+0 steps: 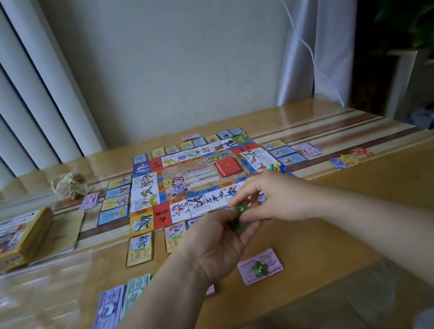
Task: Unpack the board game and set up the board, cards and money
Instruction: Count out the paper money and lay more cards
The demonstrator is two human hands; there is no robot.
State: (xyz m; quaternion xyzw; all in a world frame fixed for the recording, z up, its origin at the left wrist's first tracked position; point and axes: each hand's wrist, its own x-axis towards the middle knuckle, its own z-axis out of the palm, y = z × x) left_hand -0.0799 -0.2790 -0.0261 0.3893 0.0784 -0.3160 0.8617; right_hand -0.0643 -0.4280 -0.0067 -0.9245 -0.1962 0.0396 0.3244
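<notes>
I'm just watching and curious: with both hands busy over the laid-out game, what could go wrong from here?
1. The left hand and right hand pinch small green pieces above the board; one could slip and scatter cards.
2. The forearms hover over the cards beside the board's near edge and could nudge them askew.
3. The green star sits loose on a pink banknote; brushing the note would likely shift it.

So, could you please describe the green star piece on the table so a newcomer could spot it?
Start from the game board and come toward the near table edge. Right of the left hand lies a pink banknote; the green star sits on it, the only note carrying a piece.
</notes>
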